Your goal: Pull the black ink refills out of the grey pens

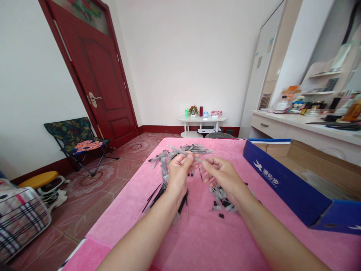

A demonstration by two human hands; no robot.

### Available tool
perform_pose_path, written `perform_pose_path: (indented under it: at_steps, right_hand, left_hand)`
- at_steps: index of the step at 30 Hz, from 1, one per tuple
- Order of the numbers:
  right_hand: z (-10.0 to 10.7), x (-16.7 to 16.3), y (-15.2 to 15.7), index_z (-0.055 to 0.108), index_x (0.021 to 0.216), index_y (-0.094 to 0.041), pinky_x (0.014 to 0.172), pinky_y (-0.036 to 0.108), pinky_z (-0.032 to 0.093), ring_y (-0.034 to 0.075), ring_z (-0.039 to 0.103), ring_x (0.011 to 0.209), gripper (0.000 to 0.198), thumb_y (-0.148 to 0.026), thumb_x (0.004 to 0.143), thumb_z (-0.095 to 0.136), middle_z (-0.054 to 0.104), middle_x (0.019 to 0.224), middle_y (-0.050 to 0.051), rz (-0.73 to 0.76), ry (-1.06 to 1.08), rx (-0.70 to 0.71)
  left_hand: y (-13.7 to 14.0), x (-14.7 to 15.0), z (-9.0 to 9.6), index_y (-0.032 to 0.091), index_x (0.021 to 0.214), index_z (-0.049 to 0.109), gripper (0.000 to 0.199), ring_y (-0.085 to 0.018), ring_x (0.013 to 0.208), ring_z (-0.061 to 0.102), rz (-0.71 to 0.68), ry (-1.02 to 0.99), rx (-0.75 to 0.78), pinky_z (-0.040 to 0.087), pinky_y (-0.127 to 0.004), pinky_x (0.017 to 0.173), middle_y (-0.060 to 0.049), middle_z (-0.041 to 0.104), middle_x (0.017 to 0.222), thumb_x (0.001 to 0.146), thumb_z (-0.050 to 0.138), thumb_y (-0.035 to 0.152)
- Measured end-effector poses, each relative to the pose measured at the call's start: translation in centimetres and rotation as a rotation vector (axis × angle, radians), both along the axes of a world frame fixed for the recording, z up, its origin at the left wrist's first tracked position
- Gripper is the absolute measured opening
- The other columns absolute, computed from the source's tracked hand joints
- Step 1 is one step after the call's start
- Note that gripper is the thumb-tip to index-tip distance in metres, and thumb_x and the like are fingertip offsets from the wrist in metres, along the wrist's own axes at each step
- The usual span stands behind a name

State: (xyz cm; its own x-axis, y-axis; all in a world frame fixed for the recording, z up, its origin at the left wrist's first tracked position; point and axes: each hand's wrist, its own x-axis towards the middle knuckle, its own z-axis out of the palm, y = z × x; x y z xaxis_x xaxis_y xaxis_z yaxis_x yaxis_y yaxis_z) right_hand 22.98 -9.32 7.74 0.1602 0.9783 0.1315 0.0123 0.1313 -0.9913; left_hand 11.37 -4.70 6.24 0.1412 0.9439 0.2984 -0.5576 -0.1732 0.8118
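Note:
Between my two hands, above the pink cloth [194, 244], is a slim translucent grey pen barrel [178, 149]. My left hand [182, 167] pinches it near its middle with thumb and fingers. At its near right end, the thumb and fingertips of my right hand [221, 173] close on it. Beyond the hands lies a pile of similar grey pen barrels [162, 155]. Thin black refills [153, 195] lie under and beside my left forearm. Short grey and black pen caps [221, 195] are heaped below my right hand, partly hidden by it.
A blue open cardboard box [284, 180] stands on the table's right side. Behind it is a white dresser [282, 128] with bottles on top. A folding chair [76, 137] stands left by the red door [98, 75]. A small white table [203, 119] is at the far wall.

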Motion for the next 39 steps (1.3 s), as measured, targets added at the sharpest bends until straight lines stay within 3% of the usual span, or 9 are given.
perform_pose_path:
  at_steps: [3, 7, 10, 14, 21, 24, 30, 35, 39]
  right_hand:
    - [-0.11, -0.10, 0.01, 0.055, 0.063, -0.014, 0.033, 0.017, 0.034, 0.006, 0.046, 0.036, 0.037, -0.050, 0.071, 0.055, 0.055, 0.052, 0.000, 0.016, 0.028, 0.011]
    - [-0.18, 0.03, 0.06, 0.055, 0.061, -0.015, 0.033, 0.016, 0.033, 0.005, 0.041, 0.036, 0.027, -0.039, 0.062, 0.068, 0.052, 0.048, -0.003, -0.068, -0.025, 0.124]
    - [-0.14, 0.06, 0.04, 0.056, 0.073, -0.016, 0.034, 0.017, 0.036, 0.007, 0.048, 0.039, 0.030, -0.040, 0.061, 0.069, 0.057, 0.056, -0.002, -0.036, 0.024, 0.073]
    - [-0.18, -0.03, -0.02, 0.053, 0.064, -0.014, 0.033, 0.017, 0.036, 0.006, 0.046, 0.036, 0.034, -0.047, 0.072, 0.056, 0.055, 0.052, -0.001, 0.042, 0.060, -0.006]
    - [0.24, -0.17, -0.15, 0.053, 0.078, -0.017, 0.033, 0.018, 0.040, 0.008, 0.051, 0.042, 0.035, -0.041, 0.059, 0.070, 0.059, 0.064, -0.001, -0.004, 0.074, -0.015]
    - [-0.05, -0.09, -0.06, 0.053, 0.067, -0.015, 0.032, 0.016, 0.037, 0.006, 0.046, 0.037, 0.033, -0.047, 0.070, 0.058, 0.055, 0.054, -0.001, 0.070, 0.097, -0.026]
    - [-0.21, 0.26, 0.07, 0.051, 0.073, -0.017, 0.036, 0.017, 0.042, 0.008, 0.050, 0.041, 0.032, -0.031, 0.056, 0.074, 0.054, 0.052, -0.005, -0.022, 0.042, 0.004]
    - [0.11, 0.06, -0.18, 0.052, 0.067, -0.015, 0.037, 0.018, 0.041, 0.007, 0.051, 0.040, 0.028, -0.042, 0.072, 0.058, 0.056, 0.054, 0.000, 0.087, 0.048, -0.069]
    - [-0.10, 0.04, -0.11, 0.051, 0.064, -0.015, 0.039, 0.018, 0.041, 0.007, 0.049, 0.039, 0.023, -0.033, 0.065, 0.066, 0.056, 0.050, -0.002, 0.012, 0.008, 0.025]
  left_hand:
    - [0.02, -0.02, -0.08, 0.013, 0.083, 0.060, 0.031, -0.013, 0.063, 0.062, 0.002, 0.013, -0.008, 0.050, -0.023, 0.059, -0.007, 0.067, 0.085, 0.065, 0.068, 0.036]
    - [0.11, -0.11, -0.15, 0.013, 0.083, 0.060, 0.031, -0.013, 0.063, 0.063, -0.004, 0.019, -0.005, 0.050, -0.023, 0.059, -0.008, 0.067, 0.085, 0.065, 0.068, 0.036]
    - [0.21, -0.16, -0.17, 0.013, 0.084, 0.060, 0.030, -0.014, 0.064, 0.063, -0.007, 0.012, -0.003, 0.050, -0.023, 0.059, -0.008, 0.067, 0.085, 0.066, 0.067, 0.036]
    - [0.25, -0.19, -0.17, 0.012, 0.084, 0.061, 0.029, -0.012, 0.062, 0.062, 0.001, 0.025, 0.006, 0.050, -0.022, 0.058, -0.008, 0.067, 0.086, 0.067, 0.066, 0.035]
    - [0.15, -0.19, -0.06, 0.013, 0.083, 0.062, 0.032, -0.013, 0.063, 0.063, 0.012, 0.034, -0.011, 0.050, -0.023, 0.058, -0.007, 0.067, 0.084, 0.064, 0.068, 0.037]
    - [0.12, -0.22, -0.07, 0.013, 0.083, 0.062, 0.032, -0.013, 0.062, 0.062, 0.017, 0.046, -0.019, 0.049, -0.022, 0.057, -0.007, 0.067, 0.083, 0.064, 0.068, 0.038]
    - [0.30, -0.28, -0.32, 0.013, 0.083, 0.061, 0.032, -0.014, 0.063, 0.063, 0.017, 0.053, -0.014, 0.049, -0.023, 0.057, -0.007, 0.067, 0.081, 0.064, 0.068, 0.038]
    - [0.33, -0.26, -0.35, 0.013, 0.084, 0.060, 0.028, -0.012, 0.062, 0.062, 0.020, 0.075, -0.010, 0.049, -0.021, 0.057, -0.007, 0.067, 0.084, 0.068, 0.065, 0.035]
    - [0.28, -0.22, -0.37, 0.013, 0.084, 0.060, 0.029, -0.012, 0.062, 0.062, 0.021, 0.085, -0.007, 0.049, -0.021, 0.056, -0.007, 0.067, 0.082, 0.068, 0.065, 0.036]
